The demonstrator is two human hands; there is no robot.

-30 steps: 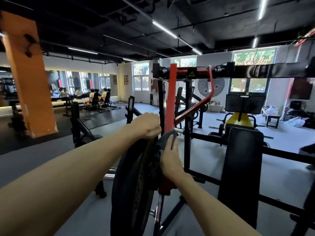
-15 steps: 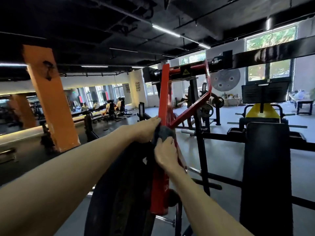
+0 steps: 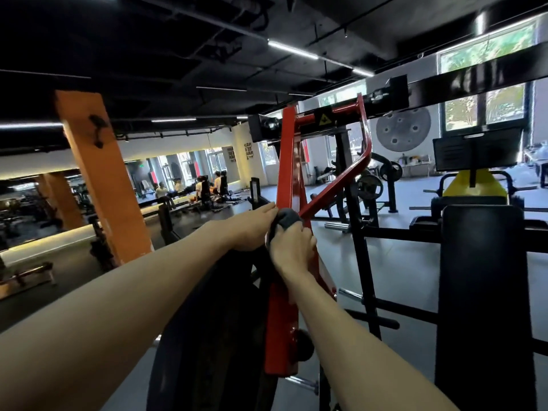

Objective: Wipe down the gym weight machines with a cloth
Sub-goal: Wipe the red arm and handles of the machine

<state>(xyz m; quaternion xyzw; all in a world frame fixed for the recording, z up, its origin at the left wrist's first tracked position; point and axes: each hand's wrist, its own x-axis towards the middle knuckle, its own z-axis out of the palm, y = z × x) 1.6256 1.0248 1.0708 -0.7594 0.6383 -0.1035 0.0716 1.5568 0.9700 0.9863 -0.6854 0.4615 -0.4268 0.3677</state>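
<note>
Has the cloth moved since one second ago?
Yes. The cloth, held by the right hand, went from the weight plate upward onto the red arm.

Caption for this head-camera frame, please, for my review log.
Right hand presses a dark cloth against the red lever arm; left hand rests atop the black weight plate.

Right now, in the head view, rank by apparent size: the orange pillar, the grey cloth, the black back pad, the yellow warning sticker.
1. Black back pad, nearer the camera
2. Orange pillar
3. Grey cloth
4. Yellow warning sticker
</note>
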